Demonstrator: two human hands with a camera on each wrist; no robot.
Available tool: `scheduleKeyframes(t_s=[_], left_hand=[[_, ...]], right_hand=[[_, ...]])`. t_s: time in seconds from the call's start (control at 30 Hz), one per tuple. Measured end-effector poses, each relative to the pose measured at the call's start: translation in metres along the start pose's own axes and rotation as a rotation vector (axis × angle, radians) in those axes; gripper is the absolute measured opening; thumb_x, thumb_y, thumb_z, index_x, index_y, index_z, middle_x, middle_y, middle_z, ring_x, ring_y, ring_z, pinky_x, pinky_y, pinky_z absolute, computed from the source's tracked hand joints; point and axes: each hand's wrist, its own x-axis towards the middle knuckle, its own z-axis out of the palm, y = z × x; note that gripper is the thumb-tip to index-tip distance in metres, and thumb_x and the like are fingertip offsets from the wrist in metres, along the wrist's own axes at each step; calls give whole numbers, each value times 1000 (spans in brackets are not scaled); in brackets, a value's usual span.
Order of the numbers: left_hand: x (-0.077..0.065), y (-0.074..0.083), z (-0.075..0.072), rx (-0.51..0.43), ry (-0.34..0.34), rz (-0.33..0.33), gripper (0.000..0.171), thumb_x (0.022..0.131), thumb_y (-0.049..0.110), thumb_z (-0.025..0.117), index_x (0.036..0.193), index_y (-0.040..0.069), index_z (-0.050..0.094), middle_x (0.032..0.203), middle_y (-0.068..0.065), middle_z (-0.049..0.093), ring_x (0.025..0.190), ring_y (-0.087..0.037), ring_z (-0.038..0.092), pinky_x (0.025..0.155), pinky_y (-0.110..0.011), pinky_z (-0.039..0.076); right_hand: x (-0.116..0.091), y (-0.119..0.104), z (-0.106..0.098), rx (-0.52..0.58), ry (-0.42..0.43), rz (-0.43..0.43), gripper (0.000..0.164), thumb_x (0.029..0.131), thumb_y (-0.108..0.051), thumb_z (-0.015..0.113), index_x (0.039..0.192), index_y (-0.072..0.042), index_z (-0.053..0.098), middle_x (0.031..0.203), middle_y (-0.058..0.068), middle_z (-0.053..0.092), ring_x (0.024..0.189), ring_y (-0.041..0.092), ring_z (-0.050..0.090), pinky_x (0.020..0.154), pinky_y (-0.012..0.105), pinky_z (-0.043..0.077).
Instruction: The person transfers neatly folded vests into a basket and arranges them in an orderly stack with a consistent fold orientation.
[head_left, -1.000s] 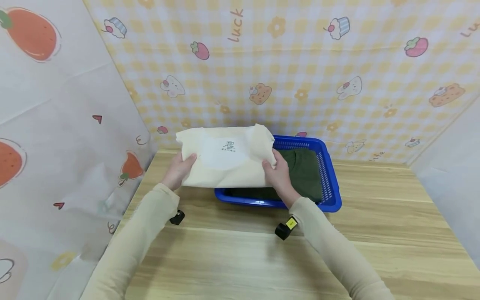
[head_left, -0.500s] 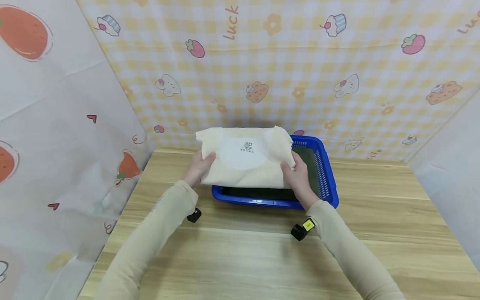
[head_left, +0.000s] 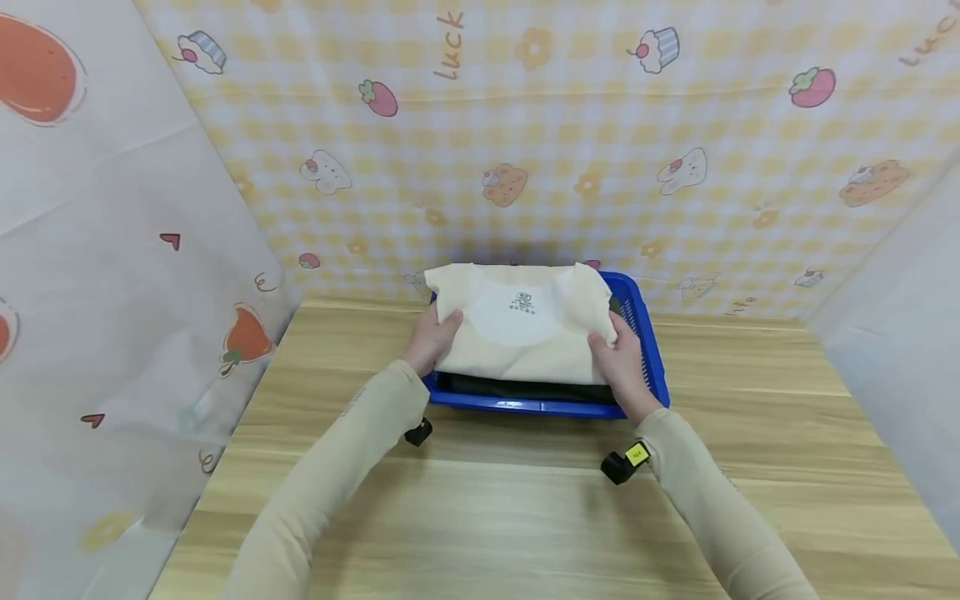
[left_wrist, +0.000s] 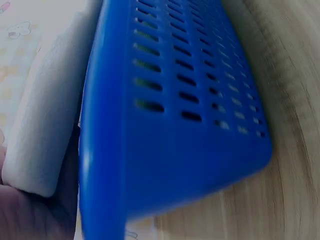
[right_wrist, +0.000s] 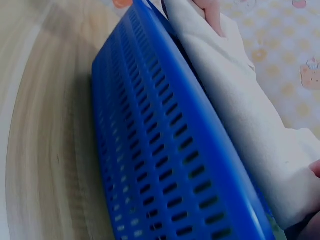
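Note:
A folded cream shirt (head_left: 525, 354), with a white patch and small dark lettering, lies level over the blue plastic basket (head_left: 510, 406) in the head view. My left hand (head_left: 433, 340) grips its left end, thumb on top and fingers underneath. At the other end, my right hand (head_left: 624, 357) pinches it the same way. Dark green folded cloth (head_left: 525, 389) shows inside the basket below the shirt's near edge. In the left wrist view, the thick fold of the shirt (left_wrist: 50, 110) rests in my palm beside the rim. The right wrist view has the shirt (right_wrist: 250, 110) close along the basket's rim.
The basket stands on a wood-grain table (head_left: 495, 517) near the back wall, which is covered by a yellow checked cloth (head_left: 570, 133). A white printed sheet (head_left: 150, 317) hangs on the left. Small black wrist cameras (head_left: 619, 468) stick out below both sleeves.
Both hands have carried the shirt to the right and slightly down, from partly left of the basket to over it. It now covers most of the dark green cloth.

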Motion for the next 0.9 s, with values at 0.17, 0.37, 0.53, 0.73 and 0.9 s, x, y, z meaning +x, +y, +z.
scheduleKeyframes(t_s=[0.17,0.37,0.53,0.73,0.9], left_hand=[[1,1,8,16,-27,-32,45,95,24,45,136,6,36,117,-17,51,98,-27,51,86,-40,44],[1,3,13,105,-33,-58,44,95,26,44,134,7,38,123,-16,49,105,-28,49,92,-41,41],[2,2,16,148,-28,-51,42,95,26,44,132,7,40,124,-16,50,106,-28,49,94,-42,40],[4,-2,20,170,-46,-46,42,95,27,43,132,8,39,122,-15,51,105,-27,50,93,-41,40],[4,-3,22,172,-53,-43,43,95,26,43,134,8,37,124,-15,50,107,-27,50,95,-41,39]], right_hand=[[3,7,-4,-22,20,21,48,89,-7,47,136,-6,40,131,17,46,109,27,45,94,42,37],[6,14,-5,-40,7,33,48,89,-7,47,136,-6,40,132,17,45,110,28,44,94,42,37],[8,16,-6,-70,8,45,47,89,-7,47,135,-5,41,134,17,44,114,28,43,97,43,35],[11,18,-7,-124,-14,74,48,90,-9,46,137,-5,38,138,16,40,121,29,39,100,44,33],[14,21,-8,-158,-28,100,49,91,-11,46,138,-7,36,140,15,37,126,29,35,102,45,31]])
